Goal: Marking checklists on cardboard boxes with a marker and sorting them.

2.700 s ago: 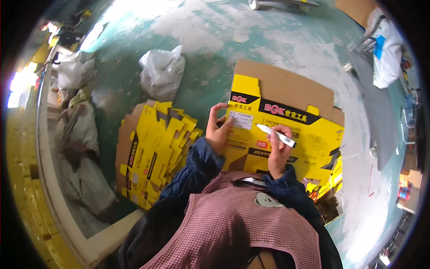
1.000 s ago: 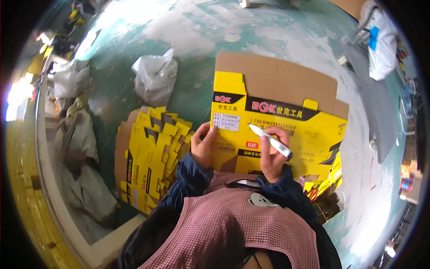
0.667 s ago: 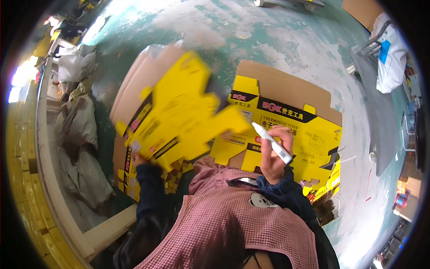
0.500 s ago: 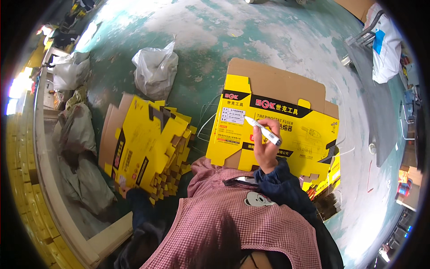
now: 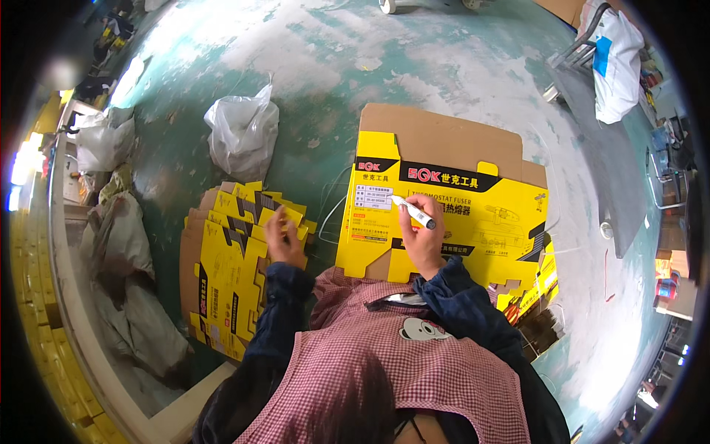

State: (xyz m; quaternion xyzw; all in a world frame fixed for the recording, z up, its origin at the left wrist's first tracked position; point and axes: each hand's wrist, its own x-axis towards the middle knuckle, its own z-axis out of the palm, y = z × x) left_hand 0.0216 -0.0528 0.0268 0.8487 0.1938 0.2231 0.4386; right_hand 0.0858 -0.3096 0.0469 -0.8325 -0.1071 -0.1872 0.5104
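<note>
My right hand (image 5: pixel 423 240) is closed round a white marker pen (image 5: pixel 415 213). The pen's slim end points left, at the printed label table on a flat yellow-and-black carton (image 5: pixel 466 214). This unfolded carton lies in front of me, its bare brown flap away from me. To the left, a fanned stack of similar flattened cartons (image 5: pixel 229 281) rests by my left arm. Over the stack's right edge, my left hand (image 5: pixel 285 238) is raised with its fingers apart and nothing visible in them. Whether it touches the cartons I cannot tell.
A translucent white plastic bag (image 5: pixel 242 127) stands on the worn green floor beyond the stack. Grey sacks (image 5: pixel 137 296) lie along the left inside a pale wooden frame (image 5: pixel 81 285). At far right, a white sack (image 5: pixel 617 70) leans by a metal frame.
My left hand has moved from the near left edge of the stack up to its right side. The top cartons now lie flatter and more fanned. My right hand still holds the marker at the label.
</note>
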